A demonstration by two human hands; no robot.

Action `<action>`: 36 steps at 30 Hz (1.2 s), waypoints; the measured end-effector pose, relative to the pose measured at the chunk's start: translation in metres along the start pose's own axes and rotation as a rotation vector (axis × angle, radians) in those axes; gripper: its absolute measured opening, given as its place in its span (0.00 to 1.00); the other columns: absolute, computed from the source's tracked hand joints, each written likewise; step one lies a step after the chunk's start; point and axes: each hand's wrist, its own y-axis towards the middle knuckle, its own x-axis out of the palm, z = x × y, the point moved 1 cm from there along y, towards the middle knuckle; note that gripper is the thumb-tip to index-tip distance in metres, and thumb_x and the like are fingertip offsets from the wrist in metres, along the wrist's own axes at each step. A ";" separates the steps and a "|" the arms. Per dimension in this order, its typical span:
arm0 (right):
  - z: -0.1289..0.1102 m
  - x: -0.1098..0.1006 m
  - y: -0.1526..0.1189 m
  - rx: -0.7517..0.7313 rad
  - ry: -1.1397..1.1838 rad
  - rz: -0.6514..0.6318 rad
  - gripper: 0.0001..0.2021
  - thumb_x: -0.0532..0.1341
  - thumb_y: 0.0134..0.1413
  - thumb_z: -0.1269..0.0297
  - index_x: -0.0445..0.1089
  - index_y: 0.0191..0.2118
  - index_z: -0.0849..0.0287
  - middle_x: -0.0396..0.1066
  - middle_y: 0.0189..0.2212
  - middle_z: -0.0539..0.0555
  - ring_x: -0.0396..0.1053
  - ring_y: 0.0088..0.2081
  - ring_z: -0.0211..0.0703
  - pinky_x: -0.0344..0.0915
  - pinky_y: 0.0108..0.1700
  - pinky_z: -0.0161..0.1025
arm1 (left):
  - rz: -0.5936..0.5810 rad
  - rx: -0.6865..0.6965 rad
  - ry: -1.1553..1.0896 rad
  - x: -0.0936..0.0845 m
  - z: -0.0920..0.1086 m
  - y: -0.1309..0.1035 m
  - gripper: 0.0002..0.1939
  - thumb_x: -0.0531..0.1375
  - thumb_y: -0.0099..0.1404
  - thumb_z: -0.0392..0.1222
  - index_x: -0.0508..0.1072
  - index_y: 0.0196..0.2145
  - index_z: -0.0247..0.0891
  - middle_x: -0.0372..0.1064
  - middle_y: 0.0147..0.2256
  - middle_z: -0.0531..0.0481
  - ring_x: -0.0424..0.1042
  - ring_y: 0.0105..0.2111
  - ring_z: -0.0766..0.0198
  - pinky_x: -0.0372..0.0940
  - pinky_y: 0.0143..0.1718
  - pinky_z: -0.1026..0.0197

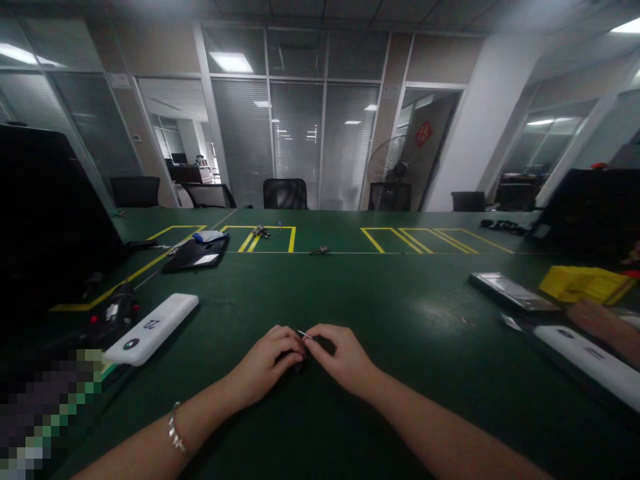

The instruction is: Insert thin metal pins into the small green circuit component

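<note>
My left hand (277,353) and my right hand (337,350) meet at the near middle of the green table (320,293). Between their fingertips is a thin, pale, pointed piece (304,335), pinched by my right thumb and fingers. The fingers of my left hand are curled around a small dark item (299,367), mostly hidden by them. What exactly these small things are cannot be made out. A silver bracelet (175,428) is on my left wrist.
White device marked 22 (155,330) lies left; black folder (195,253) sits behind it. Metal bits (261,231) and a small piece (320,250) lie farther back. At right are a flat box (513,291), yellow object (585,285), white device (590,360) and another person's hand (603,323).
</note>
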 end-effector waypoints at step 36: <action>0.003 -0.001 0.001 0.004 -0.148 -0.168 0.13 0.61 0.54 0.72 0.72 0.45 0.53 0.70 0.47 0.52 0.69 0.45 0.46 0.65 0.49 0.42 | 0.273 -0.293 -0.755 -0.004 -0.016 0.002 0.13 0.58 0.65 0.45 0.69 0.44 0.35 0.71 0.39 0.46 0.71 0.40 0.59 0.64 0.46 0.54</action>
